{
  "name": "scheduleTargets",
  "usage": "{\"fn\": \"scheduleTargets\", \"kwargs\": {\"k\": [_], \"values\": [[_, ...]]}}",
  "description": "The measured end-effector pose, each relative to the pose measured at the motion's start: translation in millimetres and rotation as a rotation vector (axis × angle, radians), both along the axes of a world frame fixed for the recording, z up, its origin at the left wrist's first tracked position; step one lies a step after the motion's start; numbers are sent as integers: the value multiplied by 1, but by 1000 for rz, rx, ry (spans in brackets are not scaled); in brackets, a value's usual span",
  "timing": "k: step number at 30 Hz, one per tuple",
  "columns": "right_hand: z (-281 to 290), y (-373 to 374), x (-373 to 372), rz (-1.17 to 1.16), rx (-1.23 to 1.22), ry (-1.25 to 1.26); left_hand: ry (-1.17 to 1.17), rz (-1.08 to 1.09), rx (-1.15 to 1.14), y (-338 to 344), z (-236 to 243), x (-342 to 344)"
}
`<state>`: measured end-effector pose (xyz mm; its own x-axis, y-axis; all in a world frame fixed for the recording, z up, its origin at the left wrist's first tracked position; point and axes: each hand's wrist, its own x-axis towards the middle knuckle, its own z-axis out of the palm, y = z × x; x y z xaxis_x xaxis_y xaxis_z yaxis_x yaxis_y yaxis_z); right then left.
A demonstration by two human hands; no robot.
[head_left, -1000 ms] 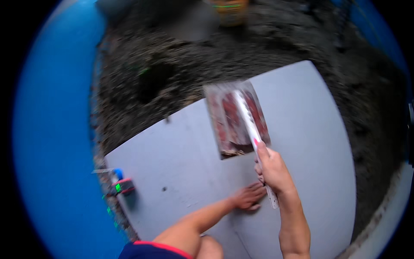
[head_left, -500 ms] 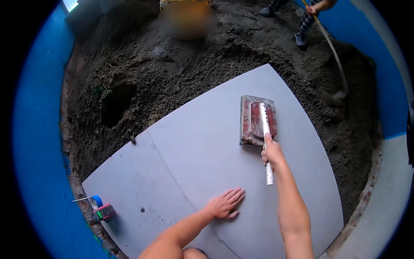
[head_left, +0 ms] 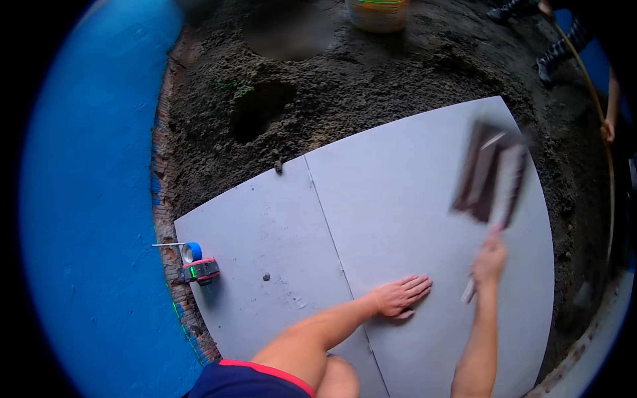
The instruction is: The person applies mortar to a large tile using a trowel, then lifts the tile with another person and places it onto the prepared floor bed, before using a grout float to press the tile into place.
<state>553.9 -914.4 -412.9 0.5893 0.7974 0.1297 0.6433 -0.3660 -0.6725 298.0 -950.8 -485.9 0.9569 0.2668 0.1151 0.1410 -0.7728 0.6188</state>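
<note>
My left hand [head_left: 398, 297] rests palm down on a large pale grey tile [head_left: 398, 205], its fingers stretched out, just right of the seam with a second tile [head_left: 249, 225]. In my right hand [head_left: 490, 259] is the metal tube handle of a flat tile mallet [head_left: 479, 174], fingers wrapped round it. The mallet's broad rectangular head is smeared by motion and tilted over the far right part of the tile. Whether it touches the tile I cannot tell.
Dark loose mortar [head_left: 391, 86] with a deep hollow [head_left: 260, 113] lies beyond the tiles. A laser level [head_left: 200, 270] and blue tape roll [head_left: 192, 251] sit at the left edge by the blue wall [head_left: 99, 199]. Far off stands a bucket [head_left: 377, 16]. At right, a co-worker's hand [head_left: 608, 132] grips a long pole [head_left: 587, 69].
The view has swung, so the tiles appear farther right. The mallet has gone from level and sharp to tilted and blurred. My left hand stays flat near the seam. The co-worker's pole has moved.
</note>
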Motion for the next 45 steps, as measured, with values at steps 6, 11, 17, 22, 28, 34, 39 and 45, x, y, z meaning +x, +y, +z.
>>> {"fn": "scheduleTargets", "kwargs": {"k": [6,11,17,22,28,34,39,45], "values": [[74,15,-44,-136,-455,922,-30,38,-37,-10,-16,-8],[198,-8,-36,-68,-137,701,-37,69,16,-10,-18,-13],[94,-154,-30,-288,174,585,80,237,122,-12,-3,-18],[-2,-255,-53,-435,-501,781,101,444,137,-25,-5,-13],[46,-277,-47,-500,-444,895,107,445,206,-22,-19,-24],[211,-326,-21,-475,-110,716,131,280,231,-42,-3,-43],[172,-452,-33,-461,363,537,285,197,286,-44,1,-84],[-36,-612,-80,-868,-353,469,552,-203,388,-18,50,-36]]}}
